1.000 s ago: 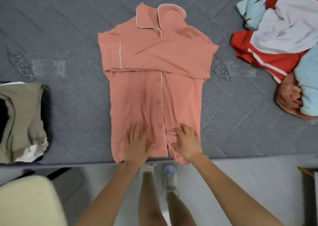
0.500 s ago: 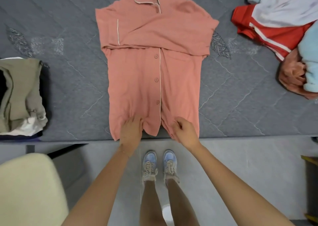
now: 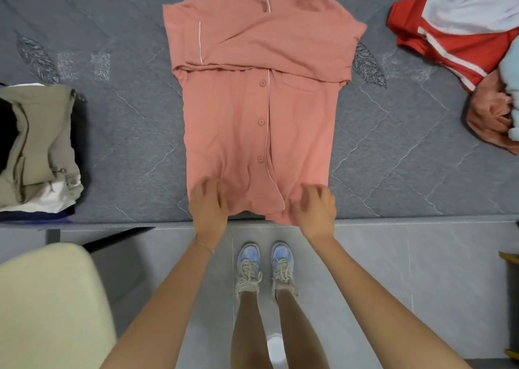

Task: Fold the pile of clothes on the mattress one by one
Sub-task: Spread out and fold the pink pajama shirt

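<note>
The left hand [image 3: 209, 204] and right hand [image 3: 316, 210] pinch pink shirt [image 3: 252, 121] hem; folded stack [image 3: 36, 143] left, pile [image 3: 463, 31] right.

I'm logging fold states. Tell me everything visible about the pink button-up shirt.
The pink shirt lies front up on the grey mattress, collar away from the person. Soft fabric, white piping, buttons, a chest pocket. Both sleeves are folded across the chest. The left hand and right hand grip its hem at the mattress edge.

grey quilted mattress [image 3: 118, 132] carried everything | centre: pink pajama shirt [image 3: 238, 121] lay flat, sleeves folded across | left: folded stack [image 3: 42, 143], khaki on top | right: unfolded pile [image 3: 463, 31] lay heaped
</note>
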`<state>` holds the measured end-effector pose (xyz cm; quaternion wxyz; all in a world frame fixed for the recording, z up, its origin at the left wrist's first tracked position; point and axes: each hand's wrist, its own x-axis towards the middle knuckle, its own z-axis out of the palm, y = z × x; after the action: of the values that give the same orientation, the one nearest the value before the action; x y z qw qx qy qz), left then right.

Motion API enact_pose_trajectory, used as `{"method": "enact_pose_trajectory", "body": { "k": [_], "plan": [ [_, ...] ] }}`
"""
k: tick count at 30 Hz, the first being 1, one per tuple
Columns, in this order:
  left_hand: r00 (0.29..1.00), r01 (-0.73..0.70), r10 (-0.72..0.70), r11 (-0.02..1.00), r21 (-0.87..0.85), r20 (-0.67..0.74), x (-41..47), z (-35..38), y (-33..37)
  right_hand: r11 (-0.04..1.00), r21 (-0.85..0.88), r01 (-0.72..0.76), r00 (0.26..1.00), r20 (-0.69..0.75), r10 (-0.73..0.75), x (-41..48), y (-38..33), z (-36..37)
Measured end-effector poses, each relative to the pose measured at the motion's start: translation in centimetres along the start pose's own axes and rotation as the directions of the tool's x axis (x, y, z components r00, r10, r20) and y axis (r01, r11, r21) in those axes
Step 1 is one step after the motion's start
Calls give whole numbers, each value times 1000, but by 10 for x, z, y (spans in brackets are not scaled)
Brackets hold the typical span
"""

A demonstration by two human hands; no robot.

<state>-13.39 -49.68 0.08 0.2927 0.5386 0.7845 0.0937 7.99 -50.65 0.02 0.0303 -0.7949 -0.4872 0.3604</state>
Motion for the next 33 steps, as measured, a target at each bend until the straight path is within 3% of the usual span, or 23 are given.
{"method": "enact_pose_trajectory", "body": {
  "k": [3, 9, 12, 14, 16, 19, 22, 29, 33],
  "plan": [
    [975, 222, -221, 975, -30, 20, 0, -1, -9, 995, 0, -104, 994, 31, 104, 7, 11, -2],
    [923, 365, -384, 879, -307, -1, 9, -5, -19, 971, 188, -151, 987, -21, 158, 14, 17, -2],
    [862, 504, -481, 778, -375, 160, 13, -9, -23, 860, 372, -349, 936, 93, 340, 19, 15, -4],
    [844, 536, -461, 754, -379, 275, 8, -10, -18, 837, 345, -424, 905, 188, 381, 19, 11, -6],
    [880, 473, -391, 775, -420, 269, 1, -10, -7, 835, 356, -420, 904, 245, 350, 18, 1, -5],
    [952, 305, -270, 795, -525, 144, -7, -11, 18, 804, 513, -301, 949, 245, 199, 16, -23, -6],
    [964, 221, -262, 674, -705, 52, 4, -23, 41, 749, 624, -223, 972, 205, 118, 25, -48, -14],
    [979, 146, -193, 404, -903, 71, 80, -67, 89, 488, 835, -253, 958, 147, 246, 77, -93, -56],
    [979, 120, -199, 365, -923, 49, 124, -77, 113, 470, 851, -233, 950, 95, 299, 110, -120, -84]
  ]
}}
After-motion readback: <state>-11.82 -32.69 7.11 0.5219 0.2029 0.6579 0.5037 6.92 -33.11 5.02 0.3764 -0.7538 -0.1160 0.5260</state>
